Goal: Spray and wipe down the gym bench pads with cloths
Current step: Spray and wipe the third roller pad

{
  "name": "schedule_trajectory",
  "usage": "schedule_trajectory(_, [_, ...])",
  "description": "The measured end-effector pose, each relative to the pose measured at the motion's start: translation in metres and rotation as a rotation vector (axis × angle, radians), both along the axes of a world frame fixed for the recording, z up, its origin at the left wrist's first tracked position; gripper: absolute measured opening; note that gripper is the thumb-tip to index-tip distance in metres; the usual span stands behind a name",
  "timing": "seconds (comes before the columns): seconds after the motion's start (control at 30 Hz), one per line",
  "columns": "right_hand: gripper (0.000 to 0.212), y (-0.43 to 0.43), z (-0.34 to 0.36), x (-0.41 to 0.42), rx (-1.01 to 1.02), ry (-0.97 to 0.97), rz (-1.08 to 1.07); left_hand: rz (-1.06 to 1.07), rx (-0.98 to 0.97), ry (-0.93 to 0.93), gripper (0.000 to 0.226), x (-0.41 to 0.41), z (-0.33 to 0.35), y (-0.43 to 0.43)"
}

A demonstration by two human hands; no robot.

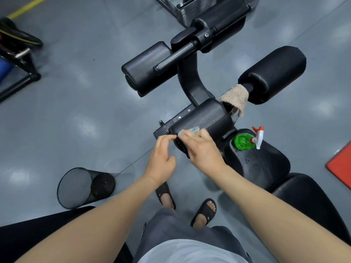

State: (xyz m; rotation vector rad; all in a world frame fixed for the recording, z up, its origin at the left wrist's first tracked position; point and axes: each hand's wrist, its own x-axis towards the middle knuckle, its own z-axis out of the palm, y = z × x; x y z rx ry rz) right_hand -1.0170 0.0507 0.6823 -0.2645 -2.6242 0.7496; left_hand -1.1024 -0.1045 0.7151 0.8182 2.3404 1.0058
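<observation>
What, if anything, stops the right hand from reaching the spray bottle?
Probably yes, nothing does: the spray bottle stands upright on the seat pad just right of the right hand, open space between. That hand is pressing a cloth.

A glossy grey floor (79, 103) mirrors soft patches of light, with a yellow line (26, 7) at 11 o'clock, a black metal frame (20, 76) at 9 o'clock, a black mesh wastebasket (76, 186) at 8 o'clock and a red mat (341, 165) at 3 o'clock.

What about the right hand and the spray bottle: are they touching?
Apart. The head view shows a gap between the right hand and the spray bottle, which stands on the seat pad.
</observation>
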Motion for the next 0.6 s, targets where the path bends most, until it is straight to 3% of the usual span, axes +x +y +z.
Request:
schedule_trajectory(0.1, [0.04, 0.022, 0.003, 0.0, 0.104, -0.028, 0.052, 0.037, 0.012, -0.013, 0.064, -0.011, 0.006, 0.012])
schedule_trajectory(0.3, [0.023, 0.085, 0.008, -0.004, 0.027, -0.072, -0.361, -0.042, -0.014, -0.078, 0.068, -0.011, -0.001, 0.015])
schedule_trajectory(0.47, [0.041, 0.051, 0.004, -0.002, -0.038, -0.02, -0.282, -0.016, 0.009, -0.189, 0.068, -0.019, -0.009, 0.012])
schedule_trajectory(0.6, [0.046, 0.025, -0.002, -0.009, -0.048, 0.028, -0.149, 0.128, -0.028, -0.347, 0.049, -0.043, -0.012, 0.028])
